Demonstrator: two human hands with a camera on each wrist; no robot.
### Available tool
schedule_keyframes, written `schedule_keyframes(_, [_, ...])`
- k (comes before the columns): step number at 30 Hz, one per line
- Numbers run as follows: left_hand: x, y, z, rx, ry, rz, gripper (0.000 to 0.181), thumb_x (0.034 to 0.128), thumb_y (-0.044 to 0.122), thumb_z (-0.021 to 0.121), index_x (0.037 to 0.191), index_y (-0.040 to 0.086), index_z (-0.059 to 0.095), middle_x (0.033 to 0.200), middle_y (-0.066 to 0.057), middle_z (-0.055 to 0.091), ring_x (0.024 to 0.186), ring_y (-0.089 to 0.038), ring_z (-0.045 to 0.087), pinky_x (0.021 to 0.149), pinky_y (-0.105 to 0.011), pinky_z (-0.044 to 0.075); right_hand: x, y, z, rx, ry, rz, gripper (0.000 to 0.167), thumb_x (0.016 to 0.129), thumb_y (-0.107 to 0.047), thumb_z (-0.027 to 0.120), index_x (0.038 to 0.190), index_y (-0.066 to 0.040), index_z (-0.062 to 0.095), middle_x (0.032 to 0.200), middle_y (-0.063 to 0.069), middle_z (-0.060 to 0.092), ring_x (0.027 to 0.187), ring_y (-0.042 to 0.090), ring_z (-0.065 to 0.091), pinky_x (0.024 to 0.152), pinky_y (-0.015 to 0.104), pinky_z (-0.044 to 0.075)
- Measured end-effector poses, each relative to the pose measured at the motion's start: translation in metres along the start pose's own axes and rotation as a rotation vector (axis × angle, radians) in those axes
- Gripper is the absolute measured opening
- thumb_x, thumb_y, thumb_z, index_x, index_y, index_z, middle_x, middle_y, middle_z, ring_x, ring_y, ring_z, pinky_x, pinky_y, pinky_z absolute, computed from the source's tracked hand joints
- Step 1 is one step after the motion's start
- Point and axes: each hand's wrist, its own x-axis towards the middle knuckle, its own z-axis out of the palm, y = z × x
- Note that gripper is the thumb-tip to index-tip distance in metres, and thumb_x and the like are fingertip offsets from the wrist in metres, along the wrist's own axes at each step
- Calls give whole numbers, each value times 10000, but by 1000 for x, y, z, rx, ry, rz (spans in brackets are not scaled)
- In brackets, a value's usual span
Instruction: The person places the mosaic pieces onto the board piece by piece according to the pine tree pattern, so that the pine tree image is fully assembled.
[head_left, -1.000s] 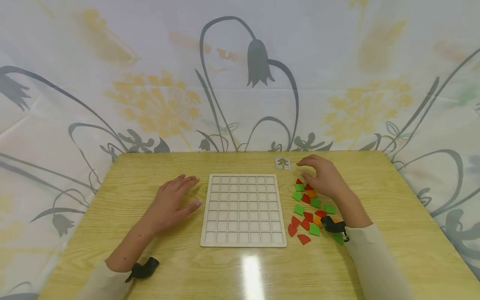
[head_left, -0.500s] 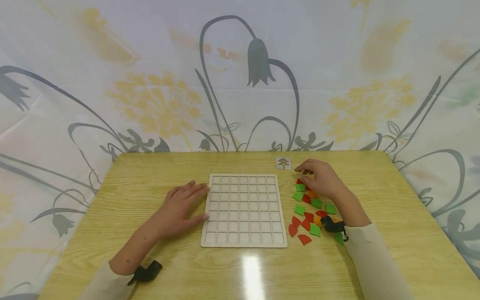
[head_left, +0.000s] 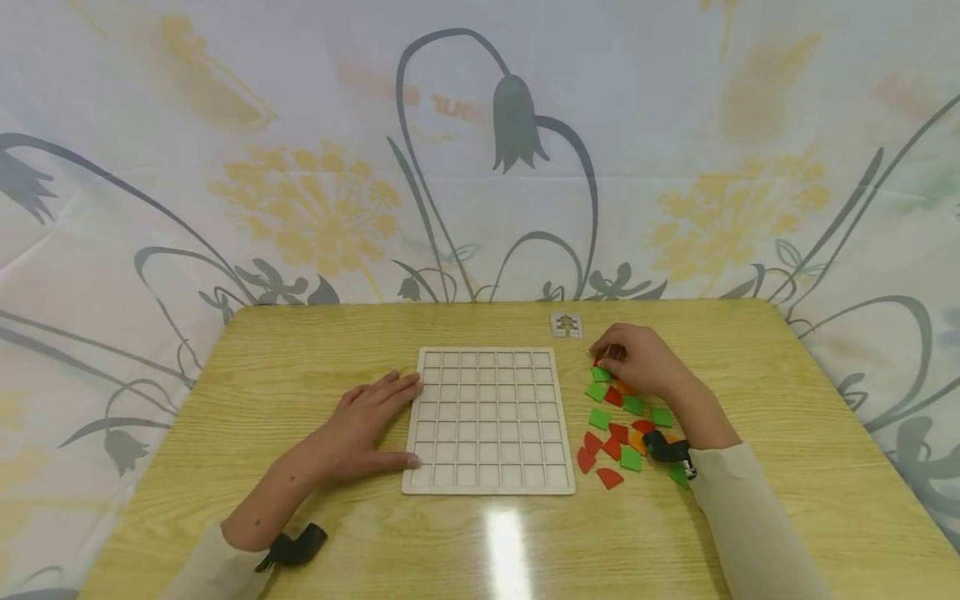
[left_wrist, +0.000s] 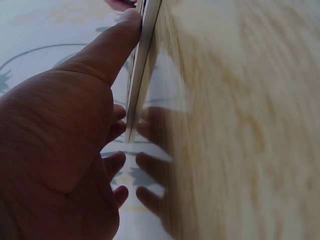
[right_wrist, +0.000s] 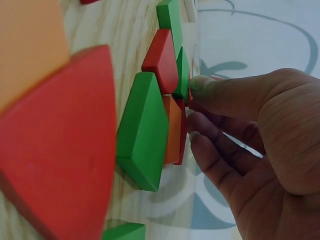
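A pale square grid board lies on the table. My left hand rests at its left edge, fingers stretched out, the fingertips and thumb touching the rim; in the left wrist view the thumb lies against the board's edge. At the far end of the loose tiles, my right hand pinches a small red tile between thumb and curled fingers. Most of that tile is hidden by the hand. A green tile lies right beside it, with red and orange tiles close by.
Several red quarter-round tiles and green square tiles lie scattered right of the board, some beneath the right wrist. A small pattern card lies behind the board's right corner. A flowered cloth hangs behind the table.
My left hand has moved right until its fingers touch the board. My right hand has come down to the far tiles, and its fingers have closed round the red tile.
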Motion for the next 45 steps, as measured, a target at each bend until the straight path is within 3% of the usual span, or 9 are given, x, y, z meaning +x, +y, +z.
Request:
schedule_keyframes(16, [0, 3, -1, -22, -16, 10, 1019, 909, 590, 787, 1674, 93, 333, 1754, -64, 259, 1631, -343, 158, 1231, -660, 221, -1, -4, -1, -11, 9, 16, 134, 994, 12, 700, 1046, -30, 816, 1041, 95, 720, 916, 274, 684, 847, 479, 584])
schedule_keyframes(45, [1, 10, 6, 8, -4, 29, 1022, 917, 618, 761, 1667, 68, 337, 1753, -89, 256, 1622, -369, 179, 1241, -639, 244, 1, 0, 3, -1, -23, 70, 148, 1016, 12, 659, 1125, 15, 759, 1028, 111, 679, 919, 267, 670, 857, 496, 582])
